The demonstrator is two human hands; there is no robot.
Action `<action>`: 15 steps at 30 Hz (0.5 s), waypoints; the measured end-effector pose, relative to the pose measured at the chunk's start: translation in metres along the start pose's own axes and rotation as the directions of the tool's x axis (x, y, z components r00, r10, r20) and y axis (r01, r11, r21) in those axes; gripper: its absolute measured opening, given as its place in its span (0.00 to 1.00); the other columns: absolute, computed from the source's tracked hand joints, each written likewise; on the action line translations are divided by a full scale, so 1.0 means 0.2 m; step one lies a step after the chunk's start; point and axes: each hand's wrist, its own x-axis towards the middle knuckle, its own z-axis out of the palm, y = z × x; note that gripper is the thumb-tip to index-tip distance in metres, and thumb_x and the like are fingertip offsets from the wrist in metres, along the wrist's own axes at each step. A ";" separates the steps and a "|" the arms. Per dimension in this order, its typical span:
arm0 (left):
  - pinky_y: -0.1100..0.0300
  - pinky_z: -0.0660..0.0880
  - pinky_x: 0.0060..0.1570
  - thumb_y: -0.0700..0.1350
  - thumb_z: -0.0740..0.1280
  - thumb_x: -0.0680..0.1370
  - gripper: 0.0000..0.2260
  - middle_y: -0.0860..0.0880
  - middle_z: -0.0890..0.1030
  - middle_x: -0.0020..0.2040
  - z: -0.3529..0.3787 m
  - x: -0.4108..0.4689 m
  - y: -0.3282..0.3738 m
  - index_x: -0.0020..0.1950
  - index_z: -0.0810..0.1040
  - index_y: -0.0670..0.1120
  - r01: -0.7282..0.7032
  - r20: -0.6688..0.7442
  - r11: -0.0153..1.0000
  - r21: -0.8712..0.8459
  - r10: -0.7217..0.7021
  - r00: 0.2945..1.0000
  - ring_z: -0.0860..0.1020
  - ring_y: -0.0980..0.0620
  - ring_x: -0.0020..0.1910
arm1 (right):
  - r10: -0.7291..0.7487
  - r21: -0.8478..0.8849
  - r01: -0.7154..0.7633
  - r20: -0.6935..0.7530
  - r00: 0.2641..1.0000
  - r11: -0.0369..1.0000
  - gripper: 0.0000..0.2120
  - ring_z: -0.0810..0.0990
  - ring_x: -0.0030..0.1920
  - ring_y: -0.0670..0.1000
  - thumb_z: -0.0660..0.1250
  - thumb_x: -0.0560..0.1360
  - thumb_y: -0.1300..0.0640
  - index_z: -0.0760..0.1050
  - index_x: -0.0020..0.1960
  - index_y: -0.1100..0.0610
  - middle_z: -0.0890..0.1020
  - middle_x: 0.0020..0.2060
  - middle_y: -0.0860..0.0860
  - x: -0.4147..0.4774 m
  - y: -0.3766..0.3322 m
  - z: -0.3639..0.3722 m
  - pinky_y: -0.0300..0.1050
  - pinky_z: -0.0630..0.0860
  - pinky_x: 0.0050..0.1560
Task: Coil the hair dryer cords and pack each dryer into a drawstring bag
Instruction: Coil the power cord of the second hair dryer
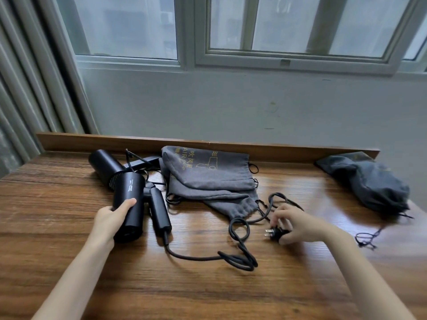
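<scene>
Both forearms entered from six o'clock and reached out over the wooden surface [184,294], bare to the frame's edge. The left hand [108,219] lay at nine o'clock, palm inward, fingers and thumb wrapped round the barrel of the near hair dryer [130,197], which lay on the surface with its folded handle [160,211] alongside. The right hand [298,224] was at three o'clock, knuckles up, fingers curled down and pinching the plug [276,234], prongs pointing toward nine o'clock.

From the handle's end the black cord [238,262] ran loose across the surface in uneven loops and twists to the plug, uncoiled.

A second hair dryer [104,163] lay at eleven o'clock, just behind the first and touching it; its cord was partly hidden. At twelve o'clock grey drawstring bags [208,176] lay flat and overlapping, the top one printed in gold, their mouths toward the right hand. A darker bag [374,183] sat bulging at two o'clock against the raised back edge, well apart from the others, its string trailing toward four o'clock.
</scene>
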 end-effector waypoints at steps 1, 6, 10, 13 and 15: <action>0.57 0.72 0.36 0.47 0.71 0.72 0.17 0.41 0.77 0.41 0.01 0.00 0.00 0.53 0.76 0.36 -0.011 -0.017 1.000 -0.001 0.011 1.000 0.75 0.44 0.38 | -0.015 -0.016 0.015 -0.060 0.998 1.000 0.15 0.68 0.55 0.47 0.75 0.67 0.55 0.71 0.46 0.46 0.69 0.52 0.46 0.02 -0.01 0.01 0.39 0.66 0.56; 0.50 0.70 0.57 0.49 0.68 0.75 0.23 0.35 0.72 0.61 0.01 -0.01 0.01 0.62 0.71 0.34 -0.104 -0.104 0.970 0.219 0.129 0.986 0.73 0.39 0.56 | -0.109 0.084 0.126 -0.182 0.977 0.988 0.09 0.73 0.48 0.46 0.73 0.69 0.60 0.75 0.46 0.54 0.75 0.45 0.46 0.04 -0.02 0.04 0.27 0.65 0.45; 0.45 0.59 0.65 0.38 0.67 0.74 0.21 0.33 0.64 0.66 0.08 -0.12 0.06 0.65 0.68 0.34 -0.463 -0.111 0.696 0.548 0.610 0.785 0.62 0.34 0.64 | -0.132 0.129 0.160 -0.206 0.970 0.979 0.12 0.72 0.46 0.37 0.73 0.69 0.60 0.71 0.43 0.47 0.75 0.43 0.41 0.06 -0.05 0.06 0.23 0.66 0.45; 0.53 0.59 0.64 0.34 0.68 0.71 0.15 0.37 0.72 0.60 0.29 -0.26 0.12 0.58 0.75 0.37 -0.740 0.124 0.405 0.537 0.829 0.545 0.68 0.38 0.61 | -0.135 0.112 0.165 -0.231 0.964 0.980 0.11 0.73 0.48 0.42 0.72 0.70 0.59 0.72 0.46 0.49 0.76 0.46 0.44 0.08 -0.06 0.08 0.22 0.66 0.45; 0.62 0.59 0.61 0.35 0.66 0.73 0.12 0.42 0.75 0.56 0.49 -0.34 0.15 0.56 0.76 0.40 -0.865 0.379 0.347 0.362 0.793 0.477 0.69 0.45 0.60 | -0.121 0.124 0.156 -0.252 0.960 0.980 0.11 0.73 0.49 0.42 0.72 0.70 0.59 0.72 0.46 0.48 0.76 0.46 0.44 0.08 -0.07 0.10 0.24 0.66 0.45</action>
